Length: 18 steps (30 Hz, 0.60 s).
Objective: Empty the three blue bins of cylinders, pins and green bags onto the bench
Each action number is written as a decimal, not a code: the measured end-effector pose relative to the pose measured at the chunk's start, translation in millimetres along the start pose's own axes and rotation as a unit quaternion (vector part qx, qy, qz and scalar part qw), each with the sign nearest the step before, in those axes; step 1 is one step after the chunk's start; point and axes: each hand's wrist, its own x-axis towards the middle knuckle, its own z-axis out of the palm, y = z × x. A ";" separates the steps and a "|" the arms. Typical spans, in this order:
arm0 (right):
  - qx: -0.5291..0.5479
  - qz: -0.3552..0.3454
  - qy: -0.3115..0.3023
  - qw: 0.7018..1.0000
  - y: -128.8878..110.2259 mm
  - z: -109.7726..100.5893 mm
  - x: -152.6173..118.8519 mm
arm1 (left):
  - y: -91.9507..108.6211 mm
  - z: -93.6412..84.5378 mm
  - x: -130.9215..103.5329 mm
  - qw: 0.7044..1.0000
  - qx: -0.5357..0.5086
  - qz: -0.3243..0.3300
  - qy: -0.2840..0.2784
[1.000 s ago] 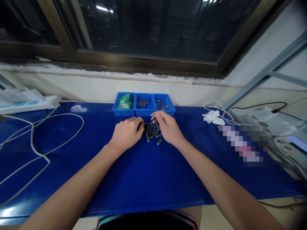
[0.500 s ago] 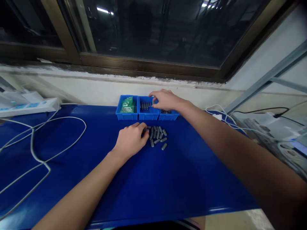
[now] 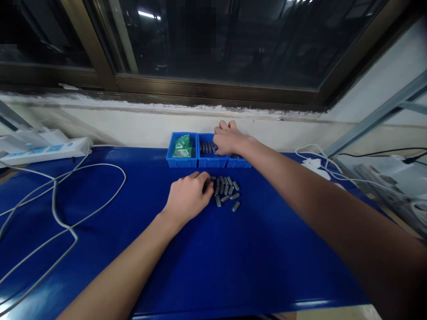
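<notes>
My left hand (image 3: 188,198) rests on the blue table (image 3: 233,258), fingers curled, fingertips against the left side of a loose pile of several grey cylinders (image 3: 228,189). Whether it holds any is hidden. My right hand (image 3: 228,140) reaches forward, palm down, fingers dipped at the right end of the middle blue bin (image 3: 207,161), which holds a row of the same grey cylinders (image 3: 205,146). What is under those fingers is hidden. The left bin (image 3: 182,162) holds green packets (image 3: 182,144). The right bin (image 3: 240,163) is mostly covered by my wrist.
A white power strip (image 3: 50,149) lies at the far left, and its white cables (image 3: 66,195) loop over the left of the table. More white cable (image 3: 313,155) and equipment lie at the right. The wall and window stand right behind the bins.
My right hand left the pile carrying a cylinder, moved forward over the bins, and now sits lower in the middle bin. My left hand stayed at the pile.
</notes>
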 end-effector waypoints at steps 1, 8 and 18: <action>-0.002 -0.001 -0.002 1.000 -0.6 2.6 1.5 | 0.0 -0.4 0.0 1.000 0.000 -0.002 -0.003; 0.000 0.006 0.019 1.000 -6.9 13.4 7.3 | 0.0 0.0 -0.6 1.000 -0.005 0.008 0.011; 0.026 0.014 0.081 0.996 -7.5 -5.5 -3.3 | 0.0 -0.5 -0.2 1.000 0.009 -0.002 -0.013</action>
